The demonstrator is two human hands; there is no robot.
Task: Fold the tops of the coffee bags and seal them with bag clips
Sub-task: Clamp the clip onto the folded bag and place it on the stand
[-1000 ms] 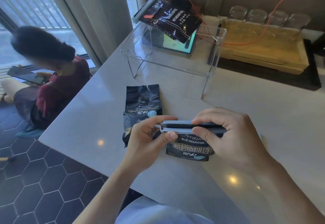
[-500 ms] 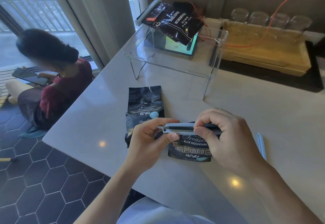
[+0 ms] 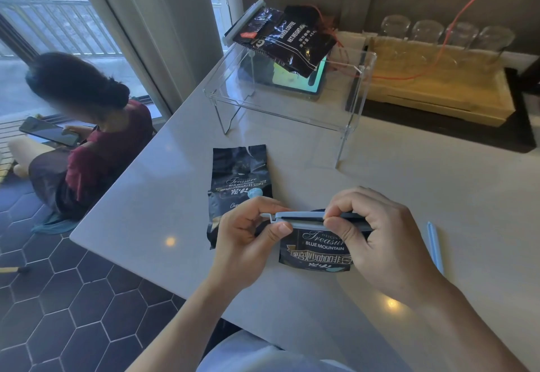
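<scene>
A small black "Blue Mountain" coffee bag (image 3: 317, 250) is held above the white counter, its top caught in a long pale-blue bag clip (image 3: 301, 219). My left hand (image 3: 248, 240) pinches the clip's left end. My right hand (image 3: 371, 234) pinches the clip and bag top further right, hiding the clip's right end. A second small black coffee bag (image 3: 238, 178) lies flat on the counter behind my left hand, its top ragged and without a clip. Another pale-blue clip (image 3: 435, 247) lies on the counter right of my right hand.
A clear acrylic riser (image 3: 289, 108) stands at the back with a larger clipped coffee bag (image 3: 285, 41) on top and a tablet (image 3: 298, 79) beneath. A wooden tray (image 3: 438, 91) with upturned glasses is at the back right. A person (image 3: 79, 126) sits on the floor to the left.
My right fingers have slid a little left along the clip, pressing it down. The bag and my left hand stay almost where they were.
</scene>
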